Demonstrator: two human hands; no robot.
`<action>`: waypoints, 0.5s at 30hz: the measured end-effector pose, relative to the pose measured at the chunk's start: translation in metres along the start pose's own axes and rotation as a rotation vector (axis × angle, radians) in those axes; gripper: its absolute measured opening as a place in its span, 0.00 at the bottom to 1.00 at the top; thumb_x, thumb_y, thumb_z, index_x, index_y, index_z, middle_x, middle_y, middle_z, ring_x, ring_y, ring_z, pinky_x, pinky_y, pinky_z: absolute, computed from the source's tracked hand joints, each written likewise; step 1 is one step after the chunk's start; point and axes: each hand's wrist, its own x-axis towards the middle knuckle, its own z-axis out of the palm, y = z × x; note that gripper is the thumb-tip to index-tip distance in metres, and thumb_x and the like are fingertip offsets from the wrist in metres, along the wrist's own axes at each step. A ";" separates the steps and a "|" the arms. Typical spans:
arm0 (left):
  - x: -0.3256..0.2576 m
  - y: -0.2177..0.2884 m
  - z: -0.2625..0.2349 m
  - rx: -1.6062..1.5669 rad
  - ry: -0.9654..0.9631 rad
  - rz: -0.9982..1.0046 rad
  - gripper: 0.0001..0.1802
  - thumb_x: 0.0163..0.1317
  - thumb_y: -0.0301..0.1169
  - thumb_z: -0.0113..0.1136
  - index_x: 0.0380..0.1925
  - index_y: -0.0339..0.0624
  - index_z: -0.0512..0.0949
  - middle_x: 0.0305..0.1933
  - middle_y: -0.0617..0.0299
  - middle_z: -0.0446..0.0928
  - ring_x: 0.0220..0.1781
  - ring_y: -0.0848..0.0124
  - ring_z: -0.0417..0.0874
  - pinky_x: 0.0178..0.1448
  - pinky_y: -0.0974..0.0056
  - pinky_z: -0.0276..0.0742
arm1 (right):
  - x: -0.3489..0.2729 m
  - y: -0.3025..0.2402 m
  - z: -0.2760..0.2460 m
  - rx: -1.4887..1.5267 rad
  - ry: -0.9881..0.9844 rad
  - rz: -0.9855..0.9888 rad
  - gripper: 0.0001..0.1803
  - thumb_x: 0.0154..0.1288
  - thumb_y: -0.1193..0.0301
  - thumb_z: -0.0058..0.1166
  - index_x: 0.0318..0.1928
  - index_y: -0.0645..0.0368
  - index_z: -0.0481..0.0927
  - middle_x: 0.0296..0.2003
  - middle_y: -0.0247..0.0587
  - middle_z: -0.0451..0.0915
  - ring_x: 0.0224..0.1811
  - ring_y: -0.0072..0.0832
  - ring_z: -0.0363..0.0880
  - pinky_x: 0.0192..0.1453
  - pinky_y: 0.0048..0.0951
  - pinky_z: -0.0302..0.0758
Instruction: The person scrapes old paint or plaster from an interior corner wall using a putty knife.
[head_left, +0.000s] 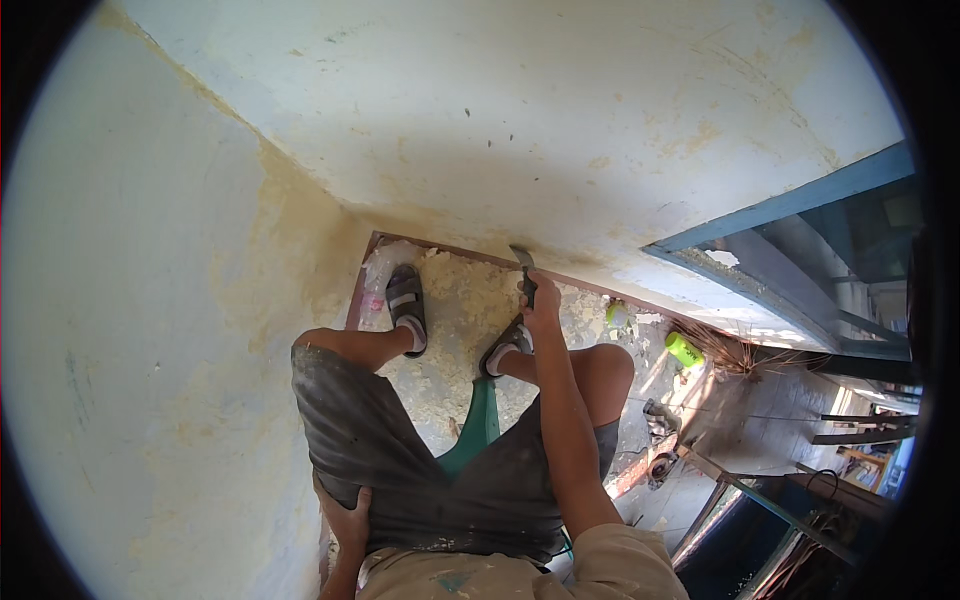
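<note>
My right hand (541, 300) is closed round the dark handle of a scraper (523, 258). Its metal blade reaches the foot of the wall (480, 180), just above a reddish skirting strip. Around the blade the paint is worn, with yellowish patches. My left hand (347, 518) lies on the side of my left thigh, against the dark grey shorts (365, 430), with nothing visible in it; some of its fingers are hidden. I sit with knees apart on a green seat (476, 430), partly hidden by my legs.
Paint flakes (450, 290) litter the floor between my sandalled feet. A clear plastic bottle (373, 303) lies in the corner. To the right are a bright green container (684, 349), dry twigs (745, 355), a blue-framed window (790, 200) and a dark framed object (740, 530).
</note>
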 end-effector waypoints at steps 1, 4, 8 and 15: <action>0.001 -0.002 0.000 0.010 0.010 -0.002 0.53 0.43 0.46 0.68 0.65 0.33 0.51 0.63 0.38 0.60 0.66 0.48 0.59 0.68 0.54 0.52 | -0.004 0.006 0.005 0.006 0.029 0.006 0.09 0.58 0.67 0.53 0.33 0.61 0.73 0.21 0.39 0.73 0.09 0.24 0.63 0.08 0.20 0.55; -0.003 -0.006 -0.008 0.019 0.023 -0.007 0.51 0.46 0.47 0.66 0.64 0.33 0.52 0.63 0.39 0.60 0.66 0.48 0.59 0.68 0.54 0.51 | -0.048 -0.017 0.017 0.070 -0.021 -0.044 0.10 0.58 0.68 0.54 0.32 0.62 0.73 0.21 0.40 0.73 0.10 0.24 0.64 0.08 0.20 0.55; -0.005 0.000 -0.002 -0.017 0.041 -0.041 0.50 0.49 0.50 0.63 0.65 0.34 0.52 0.64 0.39 0.59 0.67 0.49 0.59 0.69 0.54 0.51 | -0.039 -0.031 -0.001 -0.010 -0.040 -0.040 0.09 0.57 0.68 0.54 0.31 0.62 0.73 0.21 0.40 0.72 0.10 0.24 0.65 0.08 0.21 0.54; -0.003 -0.003 -0.004 0.014 0.040 0.021 0.48 0.51 0.49 0.61 0.65 0.34 0.52 0.63 0.39 0.60 0.66 0.49 0.60 0.68 0.54 0.52 | -0.105 -0.041 0.016 0.004 -0.156 -0.099 0.09 0.61 0.67 0.51 0.31 0.60 0.72 0.21 0.37 0.72 0.09 0.22 0.64 0.07 0.21 0.54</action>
